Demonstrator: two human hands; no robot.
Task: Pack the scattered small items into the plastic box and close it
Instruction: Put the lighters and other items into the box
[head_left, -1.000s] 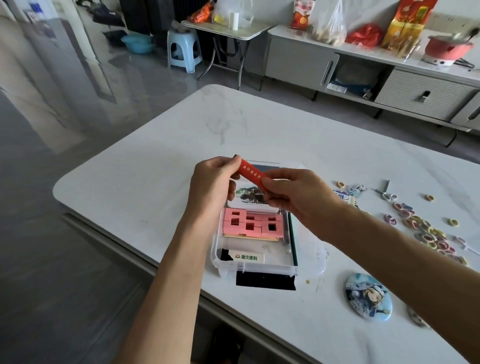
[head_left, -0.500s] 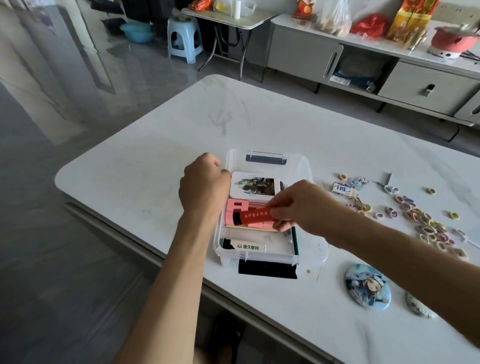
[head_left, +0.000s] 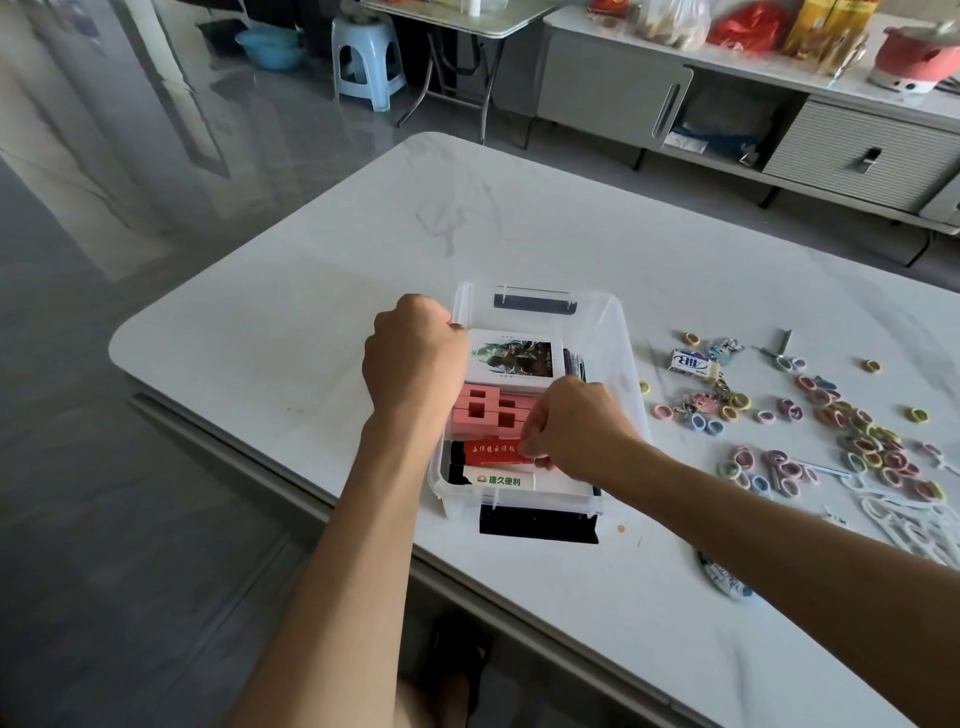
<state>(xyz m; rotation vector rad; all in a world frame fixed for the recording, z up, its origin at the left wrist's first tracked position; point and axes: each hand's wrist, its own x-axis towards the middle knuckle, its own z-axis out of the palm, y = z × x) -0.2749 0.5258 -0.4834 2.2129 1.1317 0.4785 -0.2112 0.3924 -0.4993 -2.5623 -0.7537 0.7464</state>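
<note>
Right hand (head_left: 576, 431): fingers pinched together on the red packet (head_left: 491, 451), holding it flat inside the plastic box (head_left: 621, 353), between the white packet with green print (head_left: 498, 480) at the near end and the pink foam block (head_left: 480, 410). Left hand (head_left: 413, 358): closed in a fist against the left rim of the box; whether it grasps the rim cannot be told.

Box position: near edge of the white marbled counter (head_left: 311, 291), lid off, black latch (head_left: 537, 525) folded down on the near side. A picture card (head_left: 517, 356) lies beyond the foam block. A second latch (head_left: 535, 302) sits on the far wall.

Loose items, right of the box on the counter:
- round badge (head_left: 722, 577), partly hidden by the right forearm;
- coloured loops (head_left: 872, 447), scattered in a broad patch;
- small white packet with blue print (head_left: 688, 359).

Room: glossy grey floor (head_left: 130, 182) on the left. Beyond the counter stand a pale blue stool (head_left: 369, 62), a blue basin (head_left: 270, 49) and a low grey cabinet (head_left: 613, 88) carrying bags and a red pot (head_left: 914, 57).
</note>
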